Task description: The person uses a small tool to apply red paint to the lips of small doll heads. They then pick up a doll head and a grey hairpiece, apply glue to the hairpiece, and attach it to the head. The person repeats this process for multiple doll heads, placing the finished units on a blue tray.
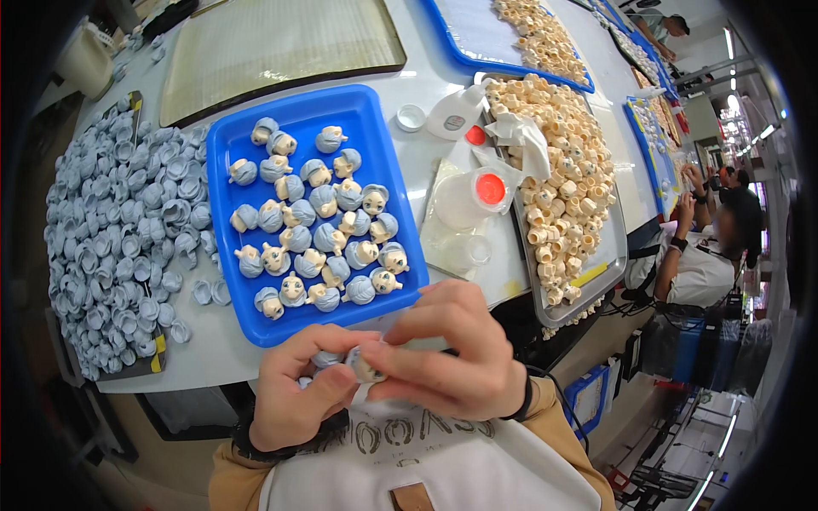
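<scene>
Close to my body, just below the tray's near edge, both my hands are closed on one small doll head [365, 366] with a pale face. My left hand [298, 387] grips it from the left. Pale blue hair pieces [327, 359] show between that hand's thumb and forefinger. The fingertips of my right hand [464, 353] press on the head from the right and partly cover it. Beyond my hands is a blue tray [362, 106] with several doll heads [324, 201], each wearing a blue hair piece.
Loose blue hair pieces [128, 230] are heaped at the left. On the right, a metal tray [615, 255] carries piled pale head parts [567, 196]. Between stand a white bottle [454, 112], a red-topped container [460, 203], and a tissue [521, 136]. A co-worker [694, 255] sits at far right.
</scene>
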The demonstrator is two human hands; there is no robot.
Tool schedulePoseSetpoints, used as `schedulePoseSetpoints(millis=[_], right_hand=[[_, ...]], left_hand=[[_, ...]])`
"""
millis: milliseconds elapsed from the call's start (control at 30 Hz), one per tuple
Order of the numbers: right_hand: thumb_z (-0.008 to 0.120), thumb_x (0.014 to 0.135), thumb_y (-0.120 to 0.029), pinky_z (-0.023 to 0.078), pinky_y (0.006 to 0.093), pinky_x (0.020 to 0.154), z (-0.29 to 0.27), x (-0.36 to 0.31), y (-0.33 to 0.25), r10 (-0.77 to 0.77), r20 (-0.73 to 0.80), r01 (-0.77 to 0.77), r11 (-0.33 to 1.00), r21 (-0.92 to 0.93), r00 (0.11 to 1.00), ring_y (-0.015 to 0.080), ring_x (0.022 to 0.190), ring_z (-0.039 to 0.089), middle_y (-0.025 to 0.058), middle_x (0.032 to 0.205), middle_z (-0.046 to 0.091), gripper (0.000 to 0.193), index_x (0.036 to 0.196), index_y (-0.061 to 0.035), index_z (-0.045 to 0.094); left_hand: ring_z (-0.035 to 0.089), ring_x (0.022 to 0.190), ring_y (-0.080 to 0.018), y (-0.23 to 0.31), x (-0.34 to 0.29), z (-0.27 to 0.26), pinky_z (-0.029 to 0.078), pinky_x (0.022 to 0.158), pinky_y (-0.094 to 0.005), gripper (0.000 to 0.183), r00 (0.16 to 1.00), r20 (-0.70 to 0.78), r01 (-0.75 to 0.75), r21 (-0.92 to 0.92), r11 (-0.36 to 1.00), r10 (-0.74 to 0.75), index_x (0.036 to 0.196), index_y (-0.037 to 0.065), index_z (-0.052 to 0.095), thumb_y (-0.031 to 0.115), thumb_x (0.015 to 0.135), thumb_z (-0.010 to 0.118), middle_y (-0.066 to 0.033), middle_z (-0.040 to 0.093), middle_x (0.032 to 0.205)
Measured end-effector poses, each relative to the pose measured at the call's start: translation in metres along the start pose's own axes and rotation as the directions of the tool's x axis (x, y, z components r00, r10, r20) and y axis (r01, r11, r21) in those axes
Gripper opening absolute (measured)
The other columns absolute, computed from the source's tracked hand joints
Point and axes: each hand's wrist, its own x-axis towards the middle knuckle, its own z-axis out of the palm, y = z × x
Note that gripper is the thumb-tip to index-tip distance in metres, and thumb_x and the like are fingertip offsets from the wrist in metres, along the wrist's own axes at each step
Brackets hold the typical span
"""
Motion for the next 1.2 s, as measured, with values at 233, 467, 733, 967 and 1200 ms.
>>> schedulePoseSetpoints(millis=[233, 467, 733, 967, 1200], right_hand=[[0.067, 0.069, -0.025, 0.041, 0.0362, 0.081, 0.032, -0.006, -0.009, -0.110, -0.188, 0.053, 0.957, -0.286, 0.976, 0.0196, 0.079, 0.056, 0.0065, 0.098, 0.059, 0.039, 0.100, -0.0012, 0.064], [0.064, 0.077, -0.028, 0.038, 0.0357, 0.081, 0.045, -0.009, -0.004, -0.014, -0.102, -0.014, 0.965, -0.260, 0.995, 0.0193, 0.076, 0.055, 0.0069, 0.095, 0.057, 0.032, 0.095, -0.0013, 0.061], [0.075, 0.066, -0.013, 0.037, 0.0351, 0.076, 0.031, -0.010, 0.013, 0.145, -0.046, -0.151, 0.966, -0.208, 0.988, 0.0227, 0.084, 0.051, 0.0037, 0.093, 0.058, 0.039, 0.104, -0.0094, 0.064], [0.070, 0.067, -0.011, 0.036, 0.0363, 0.079, 0.052, 0.005, 0.015, 0.093, -0.048, -0.104, 0.918, -0.382, 0.995, 0.0217, 0.085, 0.050, 0.0020, 0.091, 0.055, 0.041, 0.108, -0.0077, 0.063], [0.071, 0.068, -0.016, 0.040, 0.0405, 0.088, 0.039, -0.010, 0.009, 0.137, -0.128, -0.172, 0.928, -0.331, 0.982, 0.0242, 0.101, 0.051, 0.0081, 0.107, 0.056, 0.044, 0.110, -0.0055, 0.062]], left_hand=[[0.046, 0.049, -0.0035, -0.002, -0.002, -0.001, 0.030, 0.038, -0.0164, 0.045, 0.998, -0.063, 0.017, 0.041, 0.999, -0.014, 0.096, 0.001, 0.056, 0.045, 0.089, 0.057, -0.0031, 0.056, 0.075], [0.044, 0.049, -0.0025, -0.013, -0.002, -0.011, 0.033, 0.040, -0.0162, 0.045, 0.998, -0.043, 0.053, 0.035, 0.998, -0.052, 0.106, -0.001, 0.056, 0.042, 0.092, 0.054, -0.0012, 0.055, 0.071], [0.044, 0.064, -0.0131, 0.002, -0.011, -0.028, 0.036, 0.034, -0.0194, 0.045, 0.808, -0.449, -0.555, -0.359, 0.750, 0.382, 0.124, -0.003, 0.035, 0.011, 0.083, 0.049, -0.0142, 0.045, 0.099], [0.042, 0.075, -0.0155, 0.001, -0.012, -0.020, 0.039, 0.035, -0.0176, 0.049, 0.871, -0.391, -0.462, -0.444, 0.768, 0.298, 0.130, 0.000, 0.027, 0.007, 0.086, 0.049, -0.0164, 0.038, 0.107], [0.043, 0.059, -0.0100, -0.006, -0.006, -0.021, 0.038, 0.030, -0.0131, 0.025, 0.921, -0.043, -0.364, -0.453, 0.814, 0.387, 0.101, 0.003, 0.032, 0.022, 0.096, 0.048, -0.0115, 0.037, 0.090]])
